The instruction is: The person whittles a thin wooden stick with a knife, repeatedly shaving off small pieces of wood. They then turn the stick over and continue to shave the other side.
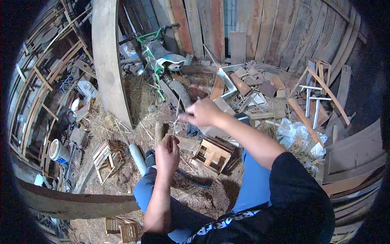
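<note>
My left hand (167, 153) is closed, its fingertips pinching the lower end of a thin, light-coloured stick (176, 118) that stands nearly upright. Above and to the right, my right hand (203, 112) is curled closed, knuckles up, beside the upper part of the stick. A small dark tip shows above its knuckles, but what it grips is hidden. Below my hands, a small slatted wooden crate (212, 156) rests on the ground between my blue-trousered legs. A wooden post (159, 133) stands just behind my left hand.
A green and white motorbike (160, 57) leans near the plank wall (276, 32). Scrap wood (256, 83) and a plastic bag (294, 134) lie to the right. Leftward are a tall board (106, 57), a small slatted wooden piece (107, 158) and a white bucket (59, 151). Straw covers the ground.
</note>
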